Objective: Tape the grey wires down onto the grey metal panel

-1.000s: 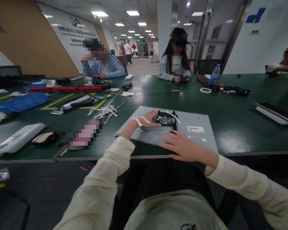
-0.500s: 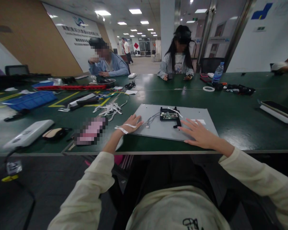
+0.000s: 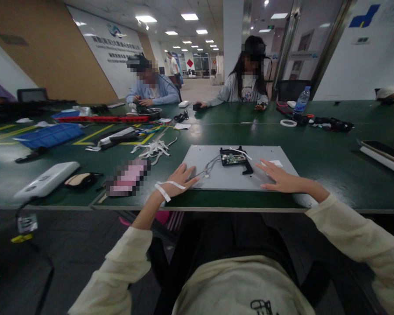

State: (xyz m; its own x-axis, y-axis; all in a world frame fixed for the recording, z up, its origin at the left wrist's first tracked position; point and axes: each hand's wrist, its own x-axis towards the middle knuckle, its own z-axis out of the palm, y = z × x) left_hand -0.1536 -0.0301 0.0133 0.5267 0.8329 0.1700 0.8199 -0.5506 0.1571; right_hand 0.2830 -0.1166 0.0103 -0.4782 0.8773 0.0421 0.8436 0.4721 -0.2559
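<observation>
A flat grey panel lies on the green table in front of me. On its middle sits a black bracket with a small circuit board, and grey cables run from it to the left. My left hand, with white strips across its back and wrist, rests at the panel's left edge, fingers spread. My right hand lies over the panel's right part, fingers apart, near a white label. Neither hand grips anything.
To the left are a pink phone-like item, a heap of white strips, a white power strip, a computer mouse and a blue tray. A bottle and tape roll stand at right. Two people sit opposite.
The panel has turned slightly, so its front edge now runs nearly level. My right hand has shifted right, away from the bracket. Opposite, a person's hand has moved a dark item to the left.
</observation>
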